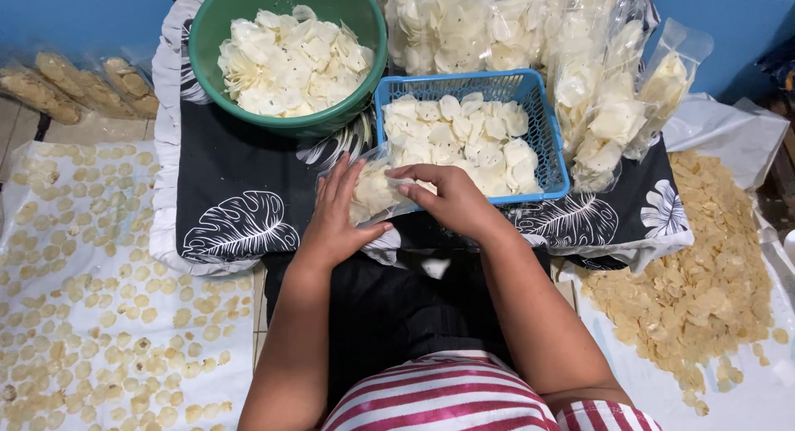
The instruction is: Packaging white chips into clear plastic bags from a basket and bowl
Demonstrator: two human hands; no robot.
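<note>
My left hand and my right hand hold a small clear plastic bag partly filled with pale white chips, just in front of a blue plastic basket that holds more of the same chips. The left hand steadies the bag's side with fingers spread. The right hand's fingers are at the bag's mouth. Behind the left hand stands a green bowl heaped with white chips. All of this rests on a black cushion with white leaf prints.
Filled clear bags of chips stand behind and right of the basket. Small round crackers lie spread on a white sheet at left. A heap of yellowish chips lies on plastic at right. Brown packed bags sit at far left.
</note>
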